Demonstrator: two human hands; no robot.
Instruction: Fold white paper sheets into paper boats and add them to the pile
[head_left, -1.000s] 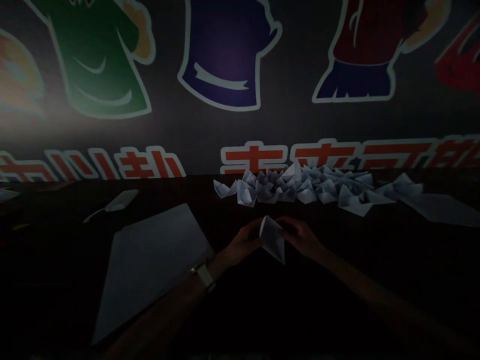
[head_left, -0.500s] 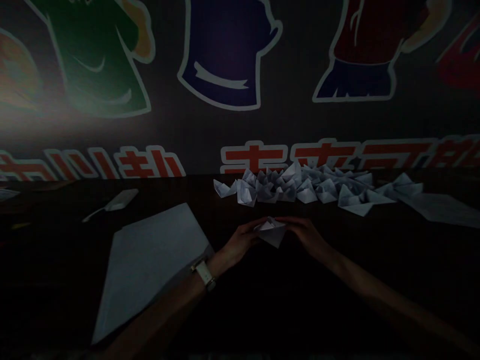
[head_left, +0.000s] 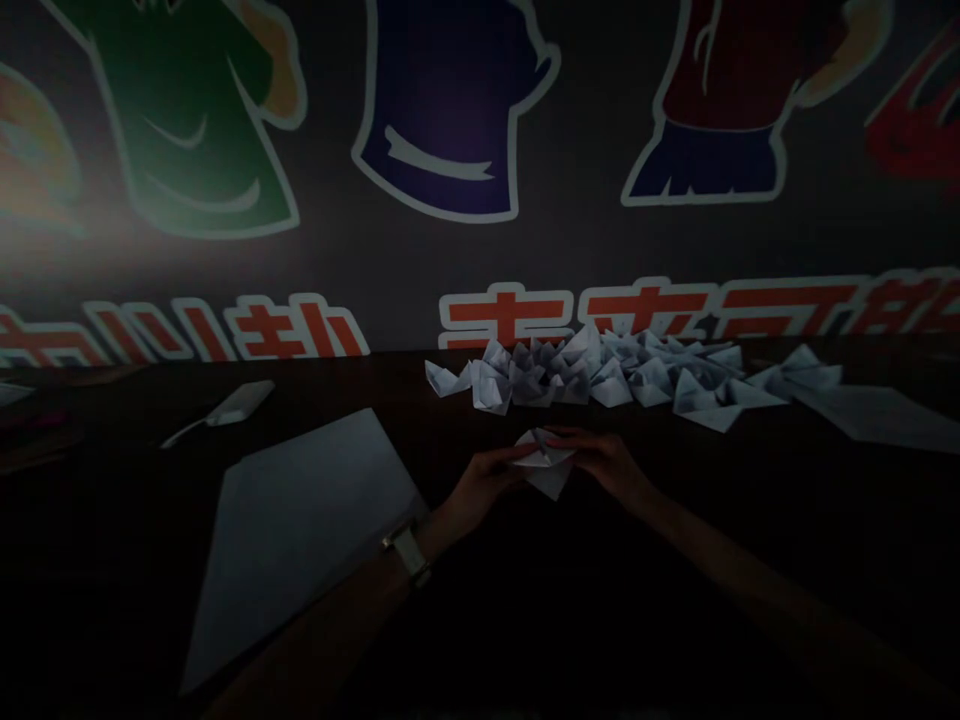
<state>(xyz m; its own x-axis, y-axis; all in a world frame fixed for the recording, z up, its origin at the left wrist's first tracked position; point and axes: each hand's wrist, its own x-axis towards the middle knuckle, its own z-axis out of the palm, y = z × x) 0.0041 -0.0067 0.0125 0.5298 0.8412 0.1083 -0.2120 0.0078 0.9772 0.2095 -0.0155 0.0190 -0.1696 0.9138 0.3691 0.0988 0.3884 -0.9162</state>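
The scene is very dark. Both of my hands hold one small folded piece of white paper [head_left: 547, 465] above a dark table. My left hand [head_left: 484, 485], with a pale watch on its wrist, pinches the paper's left side. My right hand [head_left: 604, 463] grips the right side, fingers curled over the top. The paper looks partly spread open between them.
A row of several folded white paper shapes [head_left: 600, 372] lies just beyond my hands. A stack of flat white sheets [head_left: 300, 525] lies to the left, another sheet [head_left: 885, 415] at the far right. A small pale flat object [head_left: 232, 402] sits far left. A painted wall stands behind.
The folded paper was a tall flat diamond a second ago. It has since been pulled apart sideways and now looks lower and wider between my hands.
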